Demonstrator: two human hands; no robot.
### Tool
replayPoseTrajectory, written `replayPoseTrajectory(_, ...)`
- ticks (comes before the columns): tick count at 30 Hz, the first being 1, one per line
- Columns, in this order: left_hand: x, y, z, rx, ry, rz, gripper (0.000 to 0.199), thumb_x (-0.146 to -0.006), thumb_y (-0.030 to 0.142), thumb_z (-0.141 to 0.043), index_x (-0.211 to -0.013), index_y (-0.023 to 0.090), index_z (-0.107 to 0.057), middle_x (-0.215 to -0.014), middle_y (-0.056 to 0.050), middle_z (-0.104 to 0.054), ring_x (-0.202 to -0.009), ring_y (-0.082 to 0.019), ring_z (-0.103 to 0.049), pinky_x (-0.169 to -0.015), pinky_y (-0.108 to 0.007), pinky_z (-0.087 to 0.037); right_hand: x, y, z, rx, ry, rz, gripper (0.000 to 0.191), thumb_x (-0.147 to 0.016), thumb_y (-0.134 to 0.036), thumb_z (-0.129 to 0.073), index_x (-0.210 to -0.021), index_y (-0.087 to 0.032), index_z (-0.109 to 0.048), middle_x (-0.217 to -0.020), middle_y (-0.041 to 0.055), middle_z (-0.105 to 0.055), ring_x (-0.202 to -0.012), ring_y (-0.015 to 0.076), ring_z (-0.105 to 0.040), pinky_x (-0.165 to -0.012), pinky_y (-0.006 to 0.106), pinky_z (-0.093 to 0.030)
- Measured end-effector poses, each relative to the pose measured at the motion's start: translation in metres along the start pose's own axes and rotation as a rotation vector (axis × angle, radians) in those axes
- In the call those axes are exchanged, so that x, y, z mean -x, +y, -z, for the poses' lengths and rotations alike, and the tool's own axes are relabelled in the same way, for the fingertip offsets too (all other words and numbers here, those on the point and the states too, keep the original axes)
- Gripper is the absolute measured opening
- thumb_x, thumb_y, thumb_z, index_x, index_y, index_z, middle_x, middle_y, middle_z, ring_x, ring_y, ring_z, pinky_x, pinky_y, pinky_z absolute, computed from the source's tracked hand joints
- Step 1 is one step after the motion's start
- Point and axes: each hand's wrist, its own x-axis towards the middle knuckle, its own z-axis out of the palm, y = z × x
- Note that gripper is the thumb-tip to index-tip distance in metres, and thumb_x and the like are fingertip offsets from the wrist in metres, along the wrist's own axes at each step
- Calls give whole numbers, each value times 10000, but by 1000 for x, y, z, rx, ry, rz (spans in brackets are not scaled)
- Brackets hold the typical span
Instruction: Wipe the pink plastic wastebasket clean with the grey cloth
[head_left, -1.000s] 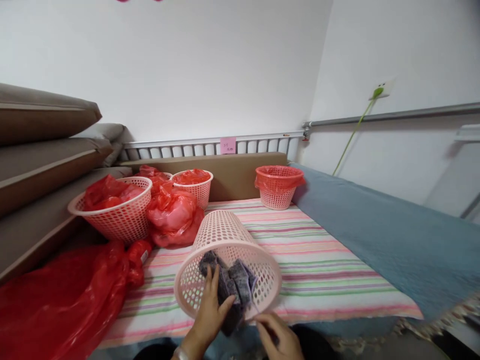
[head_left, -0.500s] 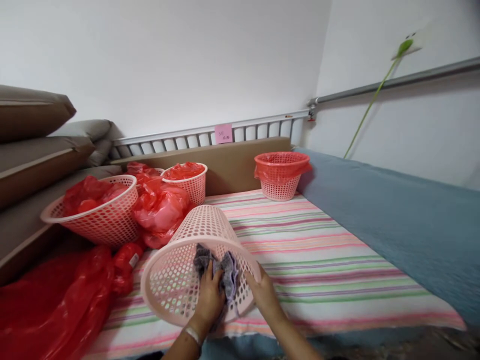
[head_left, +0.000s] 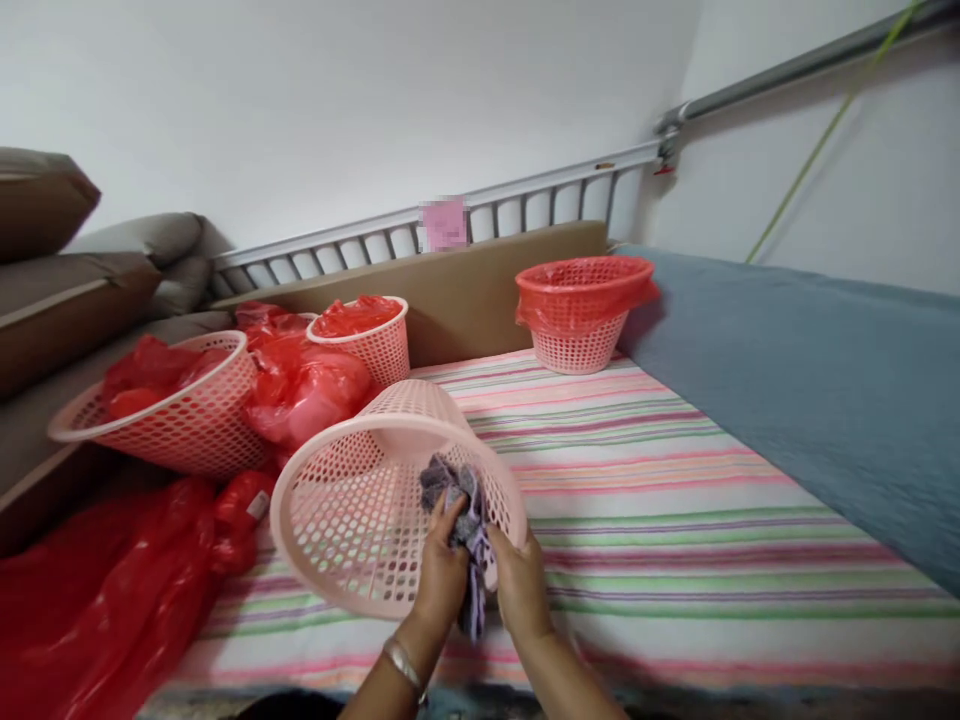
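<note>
"Where's the gray cloth [head_left: 468,492]?"

"In the mouth of the pink basket [head_left: 358,426], which lies on its side. The cloth's purple edge hangs down over the rim."

"And the hands?"

"The left hand [head_left: 439,572] has its fingers pinching the cloth. The right hand [head_left: 523,590] has its fingers bent over the rim, gripping it. I can't tell whether they catch some cloth too."

"What could go wrong?"

"That loose edge could snag in the holes or get trapped against the rim, so a pull might drag the basket along. Its round side could also roll on the striped sheet [head_left: 645,500] if the right grip slackened."

"Which way would be worse?"

"Left, I'd say. The red bundle [head_left: 307,392] sits just beside it, and a knock might shove that into the tilted basket [head_left: 202,425]. The lined basket [head_left: 576,345], by the tan board [head_left: 465,305], stands well apart, so it's less at risk."
</note>
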Motion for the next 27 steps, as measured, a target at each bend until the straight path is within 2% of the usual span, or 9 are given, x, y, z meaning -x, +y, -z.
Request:
replayPoseTrajectory(3, 31, 8, 24, -96, -180, -90, 733, -605, -57, -414, -1235, 267, -598, -1490, 15, -381, -1379, -213, -317, -1162, -391, -211, 4, -8, -4, 74, -64, 73, 459, -749, -368, -526, -1148, -165, -627, -1038, 91, -697, -976, 259, -636, -881, 369, -493)
replayPoseTrajectory(6, 40, 5, 66, -374, -378, -178, 560, -756, 21, -433, -1204, 303, -614, -1495, 18, -365, -1322, -234, -415, -1113, -400, -307, 9, -14, -8, 113, -113, 147, 496, -761, -350, -502, -1218, -175, -589, -1121, 94, -668, -1056, 253, -602, -938, 379, -465)
replayPoseTrajectory(8, 33, 0, 98, -551, -386, -150, 425, -760, 41, -473, -1025, 277, -707, -1440, -29, -456, -1246, -286, -500, -1070, -434, -351, 13, -18, -10, 109, -134, 173, 508, -766, -335, -498, -1241, -170, -570, -1160, 100, -651, -1086, 254, -586, -960, 393, -454)
replayPoseTrajectory(10, 21, -5, 125, -619, -338, -121, 379, -733, 14, -480, -949, 205, -726, -1394, -109, -511, -1306, -349, -412, -1102, -514, -250, 16, -22, -12, 98, -153, 207, 506, -773, -326, -497, -1250, -169, -560, -1207, 101, -625, -1111, 248, -571, -983, 402, -437)
replayPoseTrajectory(13, 8, -11, 146, -685, -296, -120, 362, -742, 6, -469, -940, 178, -719, -1416, -116, -483, -1370, -333, -306, -1142, -492, -143, 21, -30, -15, 105, -174, 275, 493, -793, -326, -497, -1262, -183, -542, -1284, 86, -575, -1163, 223, -538, -1020, 384, -404)
replayPoseTrajectory(17, 7, -20, 139, -727, -269, -122, 348, -732, 11, -489, -959, 153, -712, -1445, -104, -450, -1273, -304, -451, -1104, -438, -294, 29, -29, -20, 181, -160, 295, 559, -777, -354, -543, -1307, -189, -490, -1321, 94, -542, -1180, 219, -527, -988, 349, -427)
replayPoseTrajectory(21, 10, -31, 120, -708, -166, -96, 472, -677, -29, -478, -1056, 150, -694, -1437, -107, -457, -1227, -280, -513, -1060, -439, -388, 35, 0, -28, 262, -153, 191, 602, -709, -418, -569, -1256, -172, -526, -1225, 98, -610, -1107, 252, -576, -933, 363, -463)
replayPoseTrajectory(24, 15, -29, 97, -650, -74, -61, 623, -608, -87, -424, -1129, 150, -670, -1409, -102, -491, -1244, -236, -514, -1071, -381, -398, 38, 22, -30, 287, -152, 22, 572, -679, -452, -584, -1165, -151, -582, -1102, 92, -668, -1042, 263, -608, -892, 353, -483)
replayPoseTrajectory(27, 27, -14, 65, -596, -18, -41, 721, -545, -113, -385, -1162, 146, -652, -1396, -120, -499, -1246, -213, -513, -1057, -350, -415, 39, 28, -29, 265, -145, -119, 540, -639, -417, -592, -1095, -129, -618, -983, 90, -704, -956, 274, -639, -801, 338, -514)
